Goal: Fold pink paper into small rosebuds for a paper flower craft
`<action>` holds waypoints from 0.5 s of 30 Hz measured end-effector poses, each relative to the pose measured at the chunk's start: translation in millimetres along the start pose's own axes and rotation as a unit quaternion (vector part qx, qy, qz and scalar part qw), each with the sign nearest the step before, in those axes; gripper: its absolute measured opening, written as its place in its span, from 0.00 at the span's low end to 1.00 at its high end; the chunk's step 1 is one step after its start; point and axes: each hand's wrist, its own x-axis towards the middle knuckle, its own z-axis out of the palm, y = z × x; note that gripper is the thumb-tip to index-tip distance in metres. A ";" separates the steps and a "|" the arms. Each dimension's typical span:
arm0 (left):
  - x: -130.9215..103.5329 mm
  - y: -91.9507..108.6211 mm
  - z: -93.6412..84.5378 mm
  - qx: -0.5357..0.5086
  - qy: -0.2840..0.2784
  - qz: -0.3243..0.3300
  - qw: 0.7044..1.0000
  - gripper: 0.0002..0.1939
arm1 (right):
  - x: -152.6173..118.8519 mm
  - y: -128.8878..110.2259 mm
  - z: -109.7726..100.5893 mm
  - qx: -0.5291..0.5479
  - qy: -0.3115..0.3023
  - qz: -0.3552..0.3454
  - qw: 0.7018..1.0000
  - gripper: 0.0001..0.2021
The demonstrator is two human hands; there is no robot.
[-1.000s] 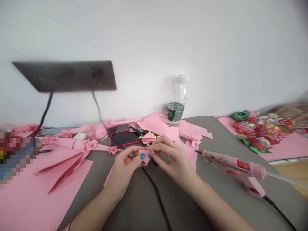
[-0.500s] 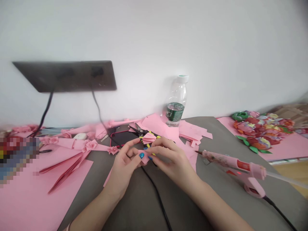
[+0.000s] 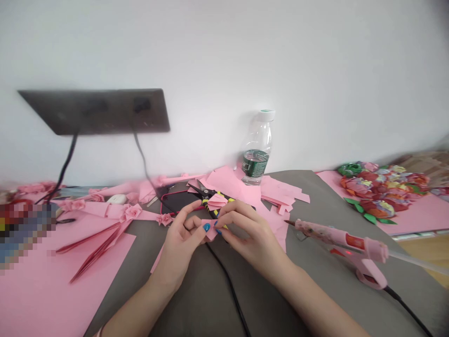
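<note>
Between my two hands is a small piece of pink paper [image 3: 209,230]. My left hand [image 3: 180,243] pinches its left side, the blue thumbnail lying over the front. The fingertips of my right hand [image 3: 250,229] are closed on its right edge. Just behind the fingers, a small stack of cut pink paper pieces [image 3: 217,201] rests on yellow-and-black pliers [image 3: 205,191]. A dark phone with a pink edge [image 3: 180,202] lies behind my left hand, partly covered by it.
A pink glue gun [image 3: 336,238] with a glowing red light lies at the right, its tip toward my right hand. A water bottle [image 3: 256,161] stands by the wall. Paper roses [image 3: 131,212] lie left; colourful flowers [image 3: 380,196] lie far right. A black cable [image 3: 228,281] crosses the table.
My right fingertips have shifted slightly on the paper's right edge, so a little more of it shows. My left hand stays almost still.
</note>
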 end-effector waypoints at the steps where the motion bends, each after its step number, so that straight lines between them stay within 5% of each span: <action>1: -0.6 0.0 -0.1 0.001 -0.002 0.000 1.000 0.27 | 0.2 -0.5 -0.3 0.000 -0.002 0.001 1.000 0.07; 15: 1.6 1.7 1.8 -0.003 0.020 -0.004 1.000 0.17 | -0.2 -1.0 -3.2 -0.033 -0.018 -0.024 0.999 0.07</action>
